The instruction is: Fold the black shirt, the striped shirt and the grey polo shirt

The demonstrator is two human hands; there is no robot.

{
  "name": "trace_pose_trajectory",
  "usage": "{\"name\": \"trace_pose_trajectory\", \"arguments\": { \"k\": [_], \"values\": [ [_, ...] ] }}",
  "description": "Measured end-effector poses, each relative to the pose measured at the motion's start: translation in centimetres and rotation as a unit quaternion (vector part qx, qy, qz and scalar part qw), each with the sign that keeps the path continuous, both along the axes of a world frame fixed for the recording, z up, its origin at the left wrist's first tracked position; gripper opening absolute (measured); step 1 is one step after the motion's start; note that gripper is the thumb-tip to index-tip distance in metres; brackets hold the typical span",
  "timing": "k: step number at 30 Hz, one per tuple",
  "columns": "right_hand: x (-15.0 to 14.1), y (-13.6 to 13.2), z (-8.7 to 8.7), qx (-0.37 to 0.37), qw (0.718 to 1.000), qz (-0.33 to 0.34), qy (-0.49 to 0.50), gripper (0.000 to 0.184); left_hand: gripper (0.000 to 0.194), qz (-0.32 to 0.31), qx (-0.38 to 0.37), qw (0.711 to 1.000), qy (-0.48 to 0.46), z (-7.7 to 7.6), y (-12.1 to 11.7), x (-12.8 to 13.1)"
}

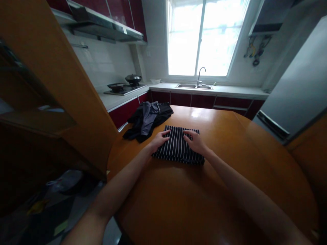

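Worn on the person's head, the camera looks forward and down from close above the near side of the glossy, round-edged brown wooden table [245, 143], its wide view running from two bare, outstretched forearms [237, 178] at the bottom to the bright, white-framed window [204, 39] across the room.

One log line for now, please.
left hand: on striped cloth | right hand: on striped cloth | dark clothes: heaped on table

Matt striped cloth [177, 147]; glossy wooden table [168, 200] (smooth, too).
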State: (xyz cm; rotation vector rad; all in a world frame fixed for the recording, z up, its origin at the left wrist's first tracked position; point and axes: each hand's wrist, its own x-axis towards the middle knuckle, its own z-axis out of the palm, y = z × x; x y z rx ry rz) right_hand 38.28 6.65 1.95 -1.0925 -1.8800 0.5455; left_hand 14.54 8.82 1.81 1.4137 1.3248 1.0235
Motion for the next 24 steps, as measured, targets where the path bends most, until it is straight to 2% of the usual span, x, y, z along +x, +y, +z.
{"name": "trace_pose_trajectory", "arguments": {
  "k": [3, 6, 9, 17, 24],
  "values": [
    [2.4, -1.3, -1.9, 0.032, 0.997, -0.009, -0.07, 0.041, 0.06, -0.004, -0.001, 1.0, 0.017, 0.1, 0.5, -1.0],
    [3.1, -2.1, -3.8, 0.0, 0.991, -0.011, -0.13, 0.048, 0.06, -0.006, -0.025, 1.0, 0.018, -0.6, 0.6, -1.7],
    [2.9, -2.4, -4.9, -0.022, 0.987, -0.008, -0.158, 0.051, 0.059, -0.011, -0.039, 0.999, 0.012, -1.3, 0.4, -2.1],
    [2.6, -1.7, -5.2, -0.051, 0.983, -0.045, -0.168, 0.058, 0.068, -0.045, -0.053, 0.998, 0.001, -1.8, 0.9, -3.0],
    [2.7, -1.3, -5.7, -0.095, 0.973, -0.067, -0.198, 0.066, 0.072, -0.053, -0.012, 0.996, 0.072, -2.4, 1.3, -3.6]
  ]
}}
